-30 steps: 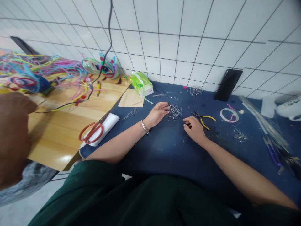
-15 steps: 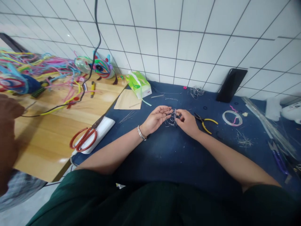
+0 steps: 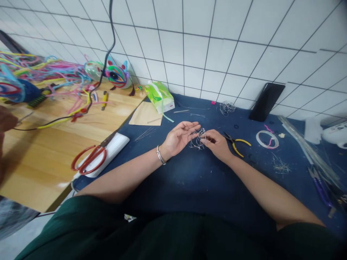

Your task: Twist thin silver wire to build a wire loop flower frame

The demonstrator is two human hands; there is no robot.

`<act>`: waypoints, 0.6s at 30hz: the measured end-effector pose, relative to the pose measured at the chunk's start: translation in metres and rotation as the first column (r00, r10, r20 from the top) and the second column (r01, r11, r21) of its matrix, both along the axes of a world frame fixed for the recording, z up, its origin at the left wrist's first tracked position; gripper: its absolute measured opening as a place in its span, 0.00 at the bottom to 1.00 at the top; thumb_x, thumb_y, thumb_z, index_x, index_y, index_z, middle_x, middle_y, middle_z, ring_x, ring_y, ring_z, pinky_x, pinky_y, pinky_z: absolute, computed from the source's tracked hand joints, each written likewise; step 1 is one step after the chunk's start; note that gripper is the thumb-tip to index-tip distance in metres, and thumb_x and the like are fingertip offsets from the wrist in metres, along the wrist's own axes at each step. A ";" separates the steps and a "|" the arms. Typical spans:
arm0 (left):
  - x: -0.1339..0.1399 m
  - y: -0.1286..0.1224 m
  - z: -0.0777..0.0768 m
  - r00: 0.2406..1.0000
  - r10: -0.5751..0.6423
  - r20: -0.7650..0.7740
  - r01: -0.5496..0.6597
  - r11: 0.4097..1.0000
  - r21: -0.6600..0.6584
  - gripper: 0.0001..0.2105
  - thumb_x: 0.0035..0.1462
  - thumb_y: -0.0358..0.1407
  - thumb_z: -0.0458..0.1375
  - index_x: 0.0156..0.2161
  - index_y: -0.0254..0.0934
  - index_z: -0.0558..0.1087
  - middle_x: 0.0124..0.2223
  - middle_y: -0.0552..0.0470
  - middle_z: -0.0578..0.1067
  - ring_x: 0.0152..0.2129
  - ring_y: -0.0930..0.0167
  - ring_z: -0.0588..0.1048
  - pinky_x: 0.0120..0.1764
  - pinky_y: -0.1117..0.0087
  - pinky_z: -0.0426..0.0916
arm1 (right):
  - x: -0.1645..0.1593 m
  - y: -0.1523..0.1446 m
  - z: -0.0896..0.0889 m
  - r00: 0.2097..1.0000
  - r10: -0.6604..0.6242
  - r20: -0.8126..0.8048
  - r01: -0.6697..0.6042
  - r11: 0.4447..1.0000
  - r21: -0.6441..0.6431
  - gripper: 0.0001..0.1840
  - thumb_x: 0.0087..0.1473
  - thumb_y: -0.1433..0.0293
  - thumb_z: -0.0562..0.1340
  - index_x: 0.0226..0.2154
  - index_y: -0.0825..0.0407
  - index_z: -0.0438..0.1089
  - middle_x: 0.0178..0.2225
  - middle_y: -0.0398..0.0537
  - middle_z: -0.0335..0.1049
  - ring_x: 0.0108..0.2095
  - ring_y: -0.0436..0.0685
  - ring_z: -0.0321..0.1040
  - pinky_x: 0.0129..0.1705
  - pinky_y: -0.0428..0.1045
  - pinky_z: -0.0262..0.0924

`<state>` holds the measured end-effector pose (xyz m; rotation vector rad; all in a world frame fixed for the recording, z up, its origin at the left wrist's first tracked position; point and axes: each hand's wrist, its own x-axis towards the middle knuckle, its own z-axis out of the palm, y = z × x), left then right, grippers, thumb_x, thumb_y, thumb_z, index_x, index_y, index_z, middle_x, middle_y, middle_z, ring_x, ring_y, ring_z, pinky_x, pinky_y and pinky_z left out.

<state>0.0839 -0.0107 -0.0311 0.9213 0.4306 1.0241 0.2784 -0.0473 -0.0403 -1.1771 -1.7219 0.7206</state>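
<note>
A blue tabletop (image 3: 173, 184) lay under both hands. With the wire cluster as the clock's centre, red-handled scissors (image 3: 97, 151) rested at eight o'clock, well apart. The left hand (image 3: 177, 140) sat at nine, palm up, fingers slightly apart, tips at the wire; whether they gripped it, I could not tell. At three, the right hand (image 3: 217, 145) had thumb and forefinger pinched on it. Yellow-handled pliers (image 3: 233, 140) lay just beyond that hand. The wire cluster (image 3: 201, 135) was between the fingertips.
</note>
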 end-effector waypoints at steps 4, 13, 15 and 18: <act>-0.003 0.000 -0.002 0.981 0.136 -0.141 -0.121 0.987 0.107 0.10 0.51 0.25 0.55 0.40 0.37 0.68 0.54 0.49 0.69 0.49 0.69 0.71 0.44 0.69 0.70 | 0.004 0.003 -0.001 0.943 -0.101 -0.318 0.036 0.978 -0.204 0.11 0.51 0.60 0.63 0.34 0.49 0.71 0.28 0.41 0.66 0.25 0.49 0.62 0.30 0.48 0.62; 0.005 -0.009 -0.007 0.933 0.144 -0.331 -0.003 0.920 0.392 0.19 0.50 0.32 0.63 0.48 0.39 0.69 0.49 0.47 0.70 0.46 0.68 0.70 0.44 0.69 0.68 | 0.001 0.003 0.001 0.824 -0.146 -0.548 -0.092 0.919 -0.383 0.16 0.47 0.58 0.66 0.37 0.49 0.68 0.31 0.43 0.71 0.25 0.48 0.65 0.26 0.46 0.61; 0.007 -0.011 -0.010 0.910 0.175 -0.376 0.007 0.901 0.434 0.25 0.47 0.31 0.65 0.51 0.42 0.67 0.52 0.47 0.67 0.46 0.67 0.70 0.41 0.70 0.70 | 0.000 0.002 0.000 0.833 -0.132 -0.537 -0.097 0.921 -0.377 0.16 0.47 0.58 0.66 0.36 0.49 0.69 0.31 0.43 0.70 0.25 0.48 0.65 0.25 0.46 0.60; 0.008 -0.012 -0.011 0.878 0.256 -0.404 -0.026 0.870 0.493 0.23 0.46 0.31 0.65 0.50 0.44 0.69 0.56 0.46 0.62 0.47 0.67 0.68 0.40 0.70 0.70 | 0.000 0.001 -0.001 0.855 -0.112 -0.506 -0.098 0.924 -0.370 0.15 0.47 0.58 0.66 0.35 0.49 0.70 0.29 0.42 0.70 0.25 0.48 0.64 0.25 0.45 0.59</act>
